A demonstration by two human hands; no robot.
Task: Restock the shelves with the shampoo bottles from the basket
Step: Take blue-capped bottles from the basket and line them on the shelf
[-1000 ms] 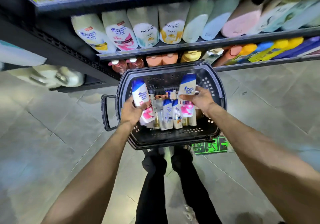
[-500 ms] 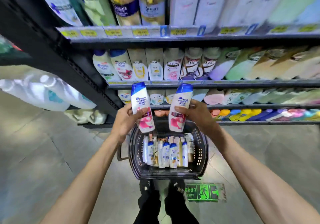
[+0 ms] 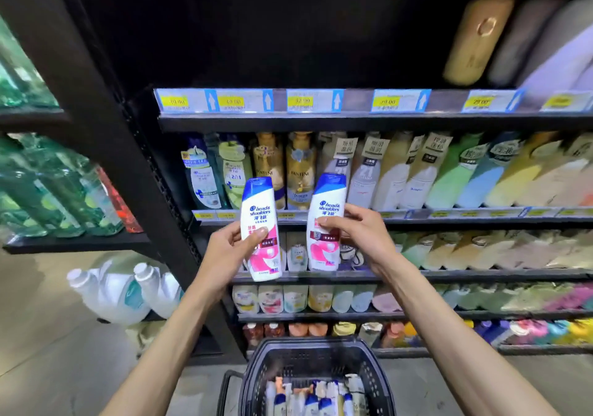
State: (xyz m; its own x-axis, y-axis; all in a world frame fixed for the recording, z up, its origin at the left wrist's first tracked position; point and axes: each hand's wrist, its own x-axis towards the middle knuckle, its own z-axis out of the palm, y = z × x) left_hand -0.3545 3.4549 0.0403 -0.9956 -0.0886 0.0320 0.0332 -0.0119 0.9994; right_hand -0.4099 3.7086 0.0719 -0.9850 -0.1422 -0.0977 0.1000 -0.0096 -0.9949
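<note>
Shampoo bottles (image 3: 316, 400) crowded upright in black basket (image 3: 256, 371)

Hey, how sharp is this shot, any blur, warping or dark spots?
Head view: the left-hand bottle and right-hand bottle are sharp, labels readable; shelf bottles toward the right edge smear into blur; the shelf upright slants from wide-angle distortion; the top shelf recess is nearly black.

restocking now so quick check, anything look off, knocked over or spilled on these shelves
Nothing looks spilled or damaged. One oddity: the top shelf shows no bottles above its left price tags, only dark space, while the rows below are full.
</note>
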